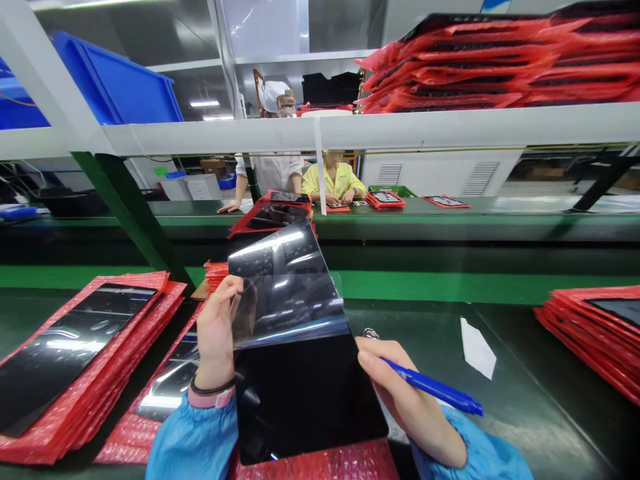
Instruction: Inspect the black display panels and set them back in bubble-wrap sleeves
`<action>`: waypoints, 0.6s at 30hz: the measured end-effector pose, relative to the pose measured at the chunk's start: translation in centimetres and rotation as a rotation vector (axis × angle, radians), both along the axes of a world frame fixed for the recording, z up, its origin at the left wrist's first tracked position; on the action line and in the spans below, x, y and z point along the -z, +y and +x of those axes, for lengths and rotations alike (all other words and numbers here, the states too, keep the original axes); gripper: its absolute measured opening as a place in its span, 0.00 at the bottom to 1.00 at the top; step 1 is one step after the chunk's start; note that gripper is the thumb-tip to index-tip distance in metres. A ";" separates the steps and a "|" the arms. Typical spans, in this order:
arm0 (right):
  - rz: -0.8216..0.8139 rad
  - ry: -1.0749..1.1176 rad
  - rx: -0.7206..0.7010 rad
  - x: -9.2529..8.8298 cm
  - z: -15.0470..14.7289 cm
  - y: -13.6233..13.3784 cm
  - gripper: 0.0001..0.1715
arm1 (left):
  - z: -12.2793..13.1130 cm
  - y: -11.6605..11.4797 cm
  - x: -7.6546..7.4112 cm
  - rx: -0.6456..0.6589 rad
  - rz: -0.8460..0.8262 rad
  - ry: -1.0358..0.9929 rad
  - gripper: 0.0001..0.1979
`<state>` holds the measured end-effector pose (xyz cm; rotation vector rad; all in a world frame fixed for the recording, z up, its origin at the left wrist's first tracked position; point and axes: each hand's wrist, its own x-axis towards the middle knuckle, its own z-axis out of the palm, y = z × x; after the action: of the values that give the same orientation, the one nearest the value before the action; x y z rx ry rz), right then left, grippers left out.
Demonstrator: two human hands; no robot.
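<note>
A black tablet screen panel (307, 393) is tilted up before me, its lower end over red bubble wrap (320, 463). A clear protective film (285, 310) is lifted and curled away from the panel's upper part, while the lower part is bare black. My left hand (220, 320) pinches the film's left edge between thumb and fingers. My right hand (400, 380) grips the panel's right edge. It also holds a blue marker pen (435, 389) that points out to the right.
Stacks of panels in red bubble wrap (100, 347) lie left, and more red bags (595, 333) lie right. White paper (477, 350) rests on the green bench. A shelf beam (370, 135) crosses above, bearing red bags (495, 67) and a blue bin (120, 83). Two people are opposite.
</note>
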<state>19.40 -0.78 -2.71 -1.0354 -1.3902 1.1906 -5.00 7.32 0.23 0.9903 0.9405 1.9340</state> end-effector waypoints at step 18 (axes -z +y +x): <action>-0.090 0.544 -0.390 -3.9 -0.3 -1.6 0.27 | 2.0 0.2 0.9 0.036 -0.130 -0.028 0.06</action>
<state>19.12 -2.43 1.18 -0.4443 -1.1308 1.6819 -3.03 7.52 -0.65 0.8970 1.0123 1.8280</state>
